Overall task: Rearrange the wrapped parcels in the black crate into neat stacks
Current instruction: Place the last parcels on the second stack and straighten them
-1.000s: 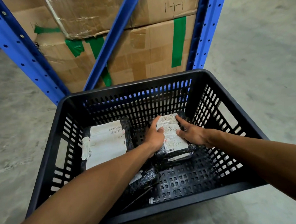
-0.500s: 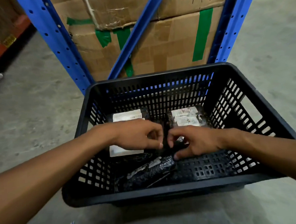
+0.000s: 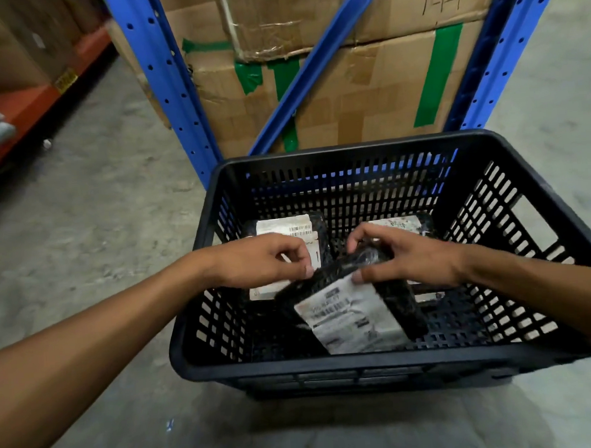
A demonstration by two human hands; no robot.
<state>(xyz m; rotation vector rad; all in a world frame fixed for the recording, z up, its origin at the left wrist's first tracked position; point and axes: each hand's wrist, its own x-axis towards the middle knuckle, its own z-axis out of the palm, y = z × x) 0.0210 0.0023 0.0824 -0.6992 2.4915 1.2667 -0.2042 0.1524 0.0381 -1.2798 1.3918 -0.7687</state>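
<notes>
A black slatted crate [image 3: 346, 361] stands on the concrete floor. Both hands hold one black-wrapped parcel [image 3: 355, 315] with a white label, lifted and tilted over the crate's near middle. My left hand [image 3: 265, 259] pinches its far left corner; my right hand [image 3: 405, 255] grips its far right edge, thumb on the label. A second labelled parcel [image 3: 287, 229] lies at the far left of the crate floor, partly under my left hand. A third parcel [image 3: 403, 223] lies at the far right, mostly hidden by my right hand.
Blue rack uprights [image 3: 163, 80] and a diagonal brace stand just behind the crate, with taped cardboard boxes [image 3: 365, 83] on the rack. An orange shelf beam [image 3: 31, 104] runs along the far left. Bare concrete floor [image 3: 98, 206] lies to the left and right.
Both hands left the right-hand parcel, came together over the crate's middle, and picked up the crumpled parcel from the near floor; it is now raised with its label facing up.
</notes>
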